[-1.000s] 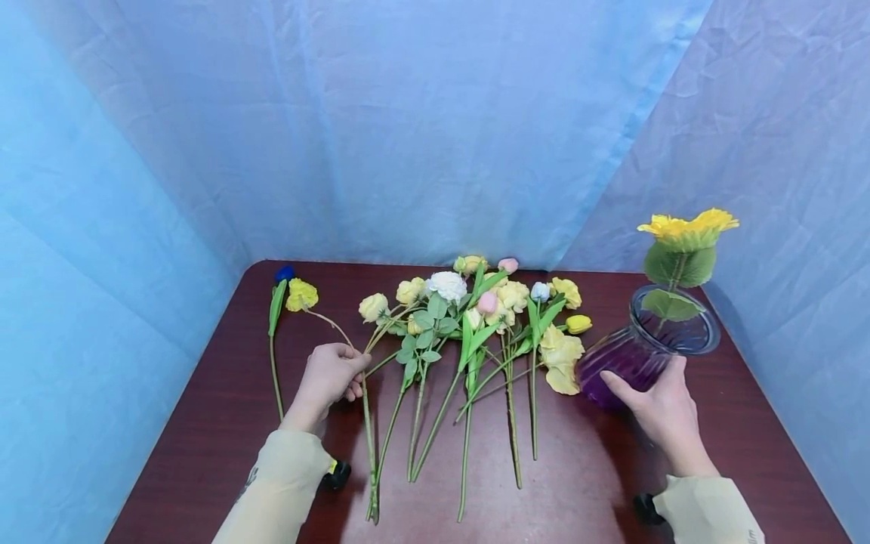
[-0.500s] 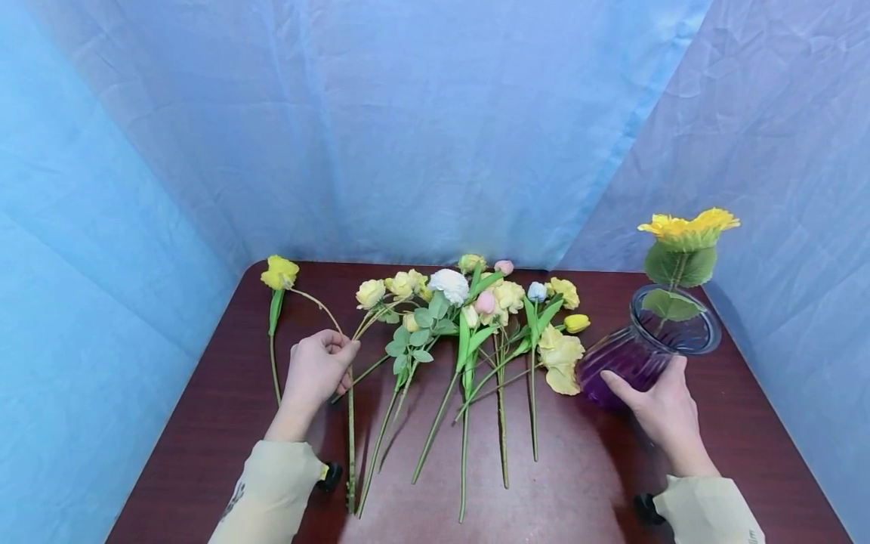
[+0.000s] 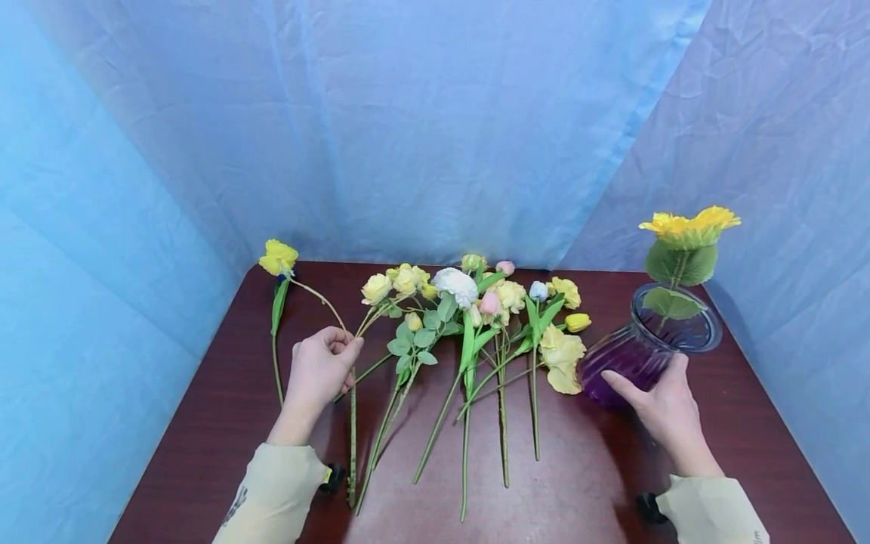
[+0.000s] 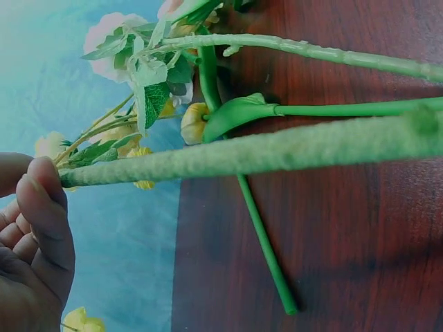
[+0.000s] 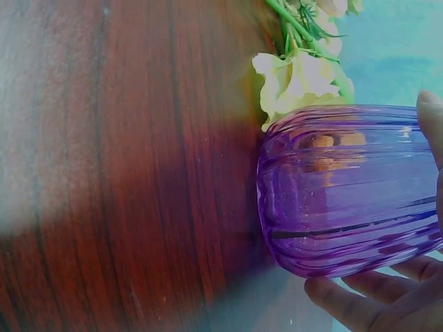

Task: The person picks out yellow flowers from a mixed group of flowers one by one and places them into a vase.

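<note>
Between thumb and fingers, my left hand (image 3: 318,374) pinches the stem of a branching yellow flower spray (image 3: 353,446). One branch arches left to a yellow bloom (image 3: 279,258); others lean right toward pale yellow blooms (image 3: 377,289). In the left wrist view the thick green stem (image 4: 242,153) runs from the fingertips across the picture. My right hand (image 3: 669,419) grips a purple ribbed glass vase (image 3: 621,368), thumb on the near side. A large yellow flower (image 3: 689,229) with broad green leaves stands in the vase, and its stem (image 5: 332,229) shows through the glass.
Loose artificial flowers lie in a row on the dark red table (image 3: 578,491), among them a white bloom (image 3: 457,287), a pink tulip (image 3: 489,304) and a yellow tulip (image 3: 578,323). A green-leaved stem (image 3: 276,363) lies at far left. Blue cloth (image 3: 421,136) hangs around the table.
My left hand has lifted the spray up and left; its left bloom now covers most of the blue flower behind. Neighbouring stems shifted slightly. The right hand and vase have hardly moved.
</note>
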`<act>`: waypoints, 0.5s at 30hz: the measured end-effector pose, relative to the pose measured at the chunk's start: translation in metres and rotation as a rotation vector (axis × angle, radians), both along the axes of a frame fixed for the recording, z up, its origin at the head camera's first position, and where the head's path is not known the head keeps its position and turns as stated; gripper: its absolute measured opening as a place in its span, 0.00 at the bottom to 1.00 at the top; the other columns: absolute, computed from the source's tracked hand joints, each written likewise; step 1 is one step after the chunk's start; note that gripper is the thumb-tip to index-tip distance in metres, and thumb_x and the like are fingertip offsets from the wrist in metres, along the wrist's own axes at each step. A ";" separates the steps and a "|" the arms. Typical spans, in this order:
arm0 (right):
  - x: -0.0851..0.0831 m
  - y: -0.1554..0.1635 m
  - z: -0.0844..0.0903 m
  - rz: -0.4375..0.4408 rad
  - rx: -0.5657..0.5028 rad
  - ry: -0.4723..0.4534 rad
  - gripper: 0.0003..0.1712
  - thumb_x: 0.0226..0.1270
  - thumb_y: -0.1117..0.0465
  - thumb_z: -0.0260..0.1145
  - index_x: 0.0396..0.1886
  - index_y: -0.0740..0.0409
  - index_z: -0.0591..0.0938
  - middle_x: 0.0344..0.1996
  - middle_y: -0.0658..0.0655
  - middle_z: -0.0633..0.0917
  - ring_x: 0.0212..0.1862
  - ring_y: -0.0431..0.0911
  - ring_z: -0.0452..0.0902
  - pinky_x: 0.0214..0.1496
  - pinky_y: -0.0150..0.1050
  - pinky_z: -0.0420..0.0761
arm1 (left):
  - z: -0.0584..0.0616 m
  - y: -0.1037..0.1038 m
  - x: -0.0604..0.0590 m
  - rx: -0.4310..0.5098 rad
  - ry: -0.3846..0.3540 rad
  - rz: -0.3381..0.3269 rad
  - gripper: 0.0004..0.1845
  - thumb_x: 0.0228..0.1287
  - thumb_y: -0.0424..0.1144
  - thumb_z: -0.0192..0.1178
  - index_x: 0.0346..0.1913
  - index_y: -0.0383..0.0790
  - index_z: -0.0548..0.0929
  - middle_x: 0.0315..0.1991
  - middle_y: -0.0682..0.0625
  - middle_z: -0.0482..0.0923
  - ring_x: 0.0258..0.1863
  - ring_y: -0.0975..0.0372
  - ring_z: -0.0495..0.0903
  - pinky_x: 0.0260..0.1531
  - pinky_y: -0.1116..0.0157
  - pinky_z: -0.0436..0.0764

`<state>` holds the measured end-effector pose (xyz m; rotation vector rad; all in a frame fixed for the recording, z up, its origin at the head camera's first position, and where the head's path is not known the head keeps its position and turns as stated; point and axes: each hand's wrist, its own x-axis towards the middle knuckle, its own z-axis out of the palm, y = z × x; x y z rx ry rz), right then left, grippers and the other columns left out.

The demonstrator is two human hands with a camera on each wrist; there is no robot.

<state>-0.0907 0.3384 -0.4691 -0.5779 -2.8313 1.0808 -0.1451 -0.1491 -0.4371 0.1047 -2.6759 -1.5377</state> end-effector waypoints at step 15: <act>0.002 0.001 0.006 0.080 -0.086 -0.007 0.65 0.66 0.37 0.69 0.77 0.66 0.37 0.67 0.82 0.60 0.67 0.76 0.61 0.66 0.74 0.61 | 0.015 0.001 0.001 -0.007 0.101 0.000 0.08 0.71 0.41 0.65 0.37 0.39 0.84 0.18 0.49 0.81 0.09 0.58 0.80 0.12 0.65 0.77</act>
